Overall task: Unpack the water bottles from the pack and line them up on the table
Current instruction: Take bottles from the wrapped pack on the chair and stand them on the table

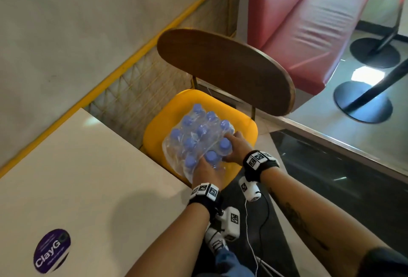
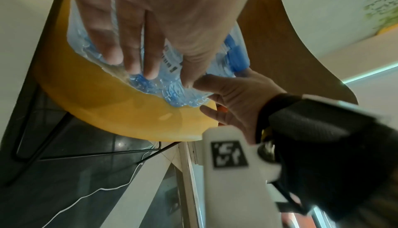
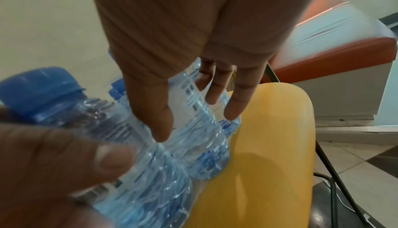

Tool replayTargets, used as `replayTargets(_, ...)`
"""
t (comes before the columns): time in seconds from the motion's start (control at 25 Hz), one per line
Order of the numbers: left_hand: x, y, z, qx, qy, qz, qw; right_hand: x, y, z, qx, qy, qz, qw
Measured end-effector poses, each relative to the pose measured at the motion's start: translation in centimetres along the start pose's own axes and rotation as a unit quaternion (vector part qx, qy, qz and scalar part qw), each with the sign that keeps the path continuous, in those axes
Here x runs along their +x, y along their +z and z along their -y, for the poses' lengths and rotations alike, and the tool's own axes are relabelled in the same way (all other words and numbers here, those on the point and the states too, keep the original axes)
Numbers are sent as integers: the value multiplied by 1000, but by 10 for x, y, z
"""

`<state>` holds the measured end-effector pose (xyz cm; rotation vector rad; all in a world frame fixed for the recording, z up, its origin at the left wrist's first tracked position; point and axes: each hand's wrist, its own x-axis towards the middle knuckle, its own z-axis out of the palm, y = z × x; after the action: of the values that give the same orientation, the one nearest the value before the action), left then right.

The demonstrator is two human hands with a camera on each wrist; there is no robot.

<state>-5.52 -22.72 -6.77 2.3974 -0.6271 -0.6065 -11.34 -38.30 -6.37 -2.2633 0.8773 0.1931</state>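
Bottle pack (image 1: 198, 137) on yellow chair (image 1: 242, 126) beside white table (image 1: 88, 177)

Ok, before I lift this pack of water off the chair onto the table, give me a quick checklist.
1. Pack resting on the chair seat: ok.
2. Left hand on the pack's near end: ok.
3. Right hand on the pack's right side: ok.
4. Wrap intact at the near end: cannot tell.
5. Free space on the table: ok.
6. Wrist cables away from the chair: cannot tell.
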Motion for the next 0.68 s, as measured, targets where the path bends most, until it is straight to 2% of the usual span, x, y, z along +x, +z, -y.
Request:
replayTargets(0.2,-7,-8,-11,38,-41,46,997,-24,-6,-4,44,-47,-23,998)
replayTargets(0.4,-59,-50,1,-35,57,151,986,-76,-16,-3,5,-63,-27,998)
replayTargets(0.48,-91,-87,20,-42,58,177,982,-107,-10,11,11,-92,-27,995)
replayTargets(0.56,-118,-125,56,-25,36,161,986,-134,7,32,-6,-119,-2,993)
replayTargets(0.68,-159,-180,148,-22,-21,84,996,-160,48,86,-37,-178,55,982)
